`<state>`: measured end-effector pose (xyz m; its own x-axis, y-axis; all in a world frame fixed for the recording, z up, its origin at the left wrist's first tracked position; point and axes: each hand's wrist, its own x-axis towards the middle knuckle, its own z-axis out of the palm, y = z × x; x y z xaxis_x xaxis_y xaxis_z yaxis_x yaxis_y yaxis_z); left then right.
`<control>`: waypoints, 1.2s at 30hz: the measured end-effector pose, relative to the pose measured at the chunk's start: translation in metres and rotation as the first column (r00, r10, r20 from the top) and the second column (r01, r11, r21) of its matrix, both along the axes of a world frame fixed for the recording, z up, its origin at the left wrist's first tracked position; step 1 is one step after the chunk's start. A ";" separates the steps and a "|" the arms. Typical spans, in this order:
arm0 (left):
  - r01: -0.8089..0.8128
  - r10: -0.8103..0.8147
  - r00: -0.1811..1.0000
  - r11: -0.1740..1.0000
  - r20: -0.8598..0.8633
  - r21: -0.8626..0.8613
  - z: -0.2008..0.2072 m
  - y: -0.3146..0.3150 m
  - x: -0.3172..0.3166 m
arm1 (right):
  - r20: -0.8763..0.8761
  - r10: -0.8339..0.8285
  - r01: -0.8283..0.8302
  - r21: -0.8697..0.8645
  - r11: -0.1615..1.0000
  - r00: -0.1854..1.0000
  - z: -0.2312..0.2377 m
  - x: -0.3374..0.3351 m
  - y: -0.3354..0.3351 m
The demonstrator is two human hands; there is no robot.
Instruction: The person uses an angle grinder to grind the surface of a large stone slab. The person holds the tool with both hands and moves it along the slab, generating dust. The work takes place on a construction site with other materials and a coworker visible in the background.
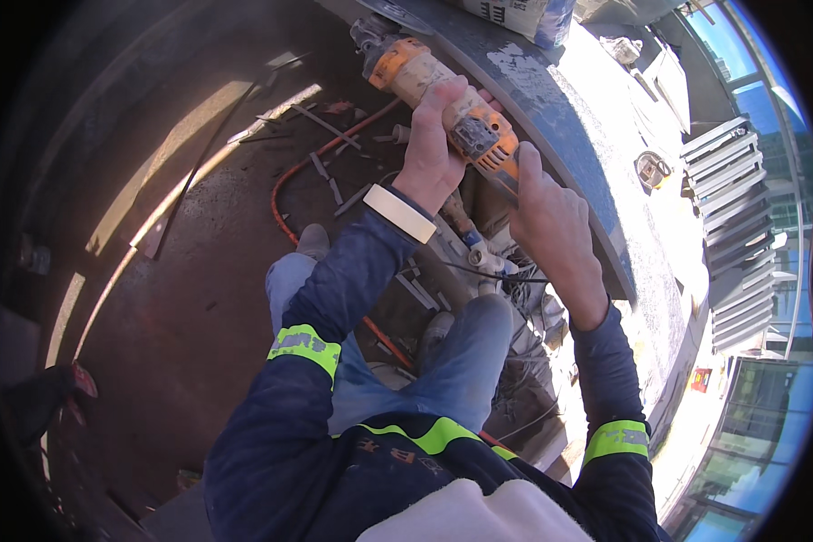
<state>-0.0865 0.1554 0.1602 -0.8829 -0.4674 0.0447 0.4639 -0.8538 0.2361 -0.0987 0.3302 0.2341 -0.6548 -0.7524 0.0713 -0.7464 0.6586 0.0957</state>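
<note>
A pale cloth (474, 513) fills the foreground at the chest of a worker in a dark jacket with bright yellow-green bands, as a dusty orange power tool (429, 81) is held out beyond the knees, alongside a curved worktop (576, 167). Both hands are clamped on it: the left grip (432, 149) wraps the middle of the body, thumb over the top, and the right grip (556, 221) closes round the tail. From where I stand, the tool's long axis slants from the tail at lower right to the metal head at upper left, pointing away from the worker and running roughly along the worktop's edge. The left grip is the nearer to that head; whether a disc is fitted, or the tool touches the edge, I cannot tell. The edge hems in the right side, and a sack (515, 18) sits on the worktop past the head. Below the hands, pipe fittings (488, 262) stand close to the knee. The wider room to swing looks to be on the left, above the brown floor (199, 280), where an orange hose (277, 194) loops among thin scraps (327, 178).
</note>
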 end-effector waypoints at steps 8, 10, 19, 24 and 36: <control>0.007 -0.006 1.000 0.999 0.016 -0.047 -0.007 -0.009 -0.007 | -0.046 0.033 -0.033 -0.013 0.999 0.998 -0.005 -0.010 -0.004; 0.021 -0.020 1.000 0.999 0.010 -0.032 -0.008 -0.013 -0.012 | -0.044 0.051 -0.052 -0.023 0.998 0.998 -0.006 -0.013 -0.007; -0.072 0.073 0.997 0.997 -0.010 0.032 -0.009 -0.027 -0.028 | -0.064 0.020 -0.021 -0.015 1.000 0.998 -0.010 -0.019 -0.027; -0.074 0.074 0.997 0.997 -0.009 0.012 -0.014 -0.036 -0.032 | -0.051 0.041 -0.042 -0.022 0.999 0.998 -0.009 -0.022 -0.034; -0.023 0.023 1.000 0.998 -0.009 0.050 -0.013 -0.039 -0.034 | -0.034 0.033 -0.032 0.030 0.999 0.999 -0.006 -0.020 -0.036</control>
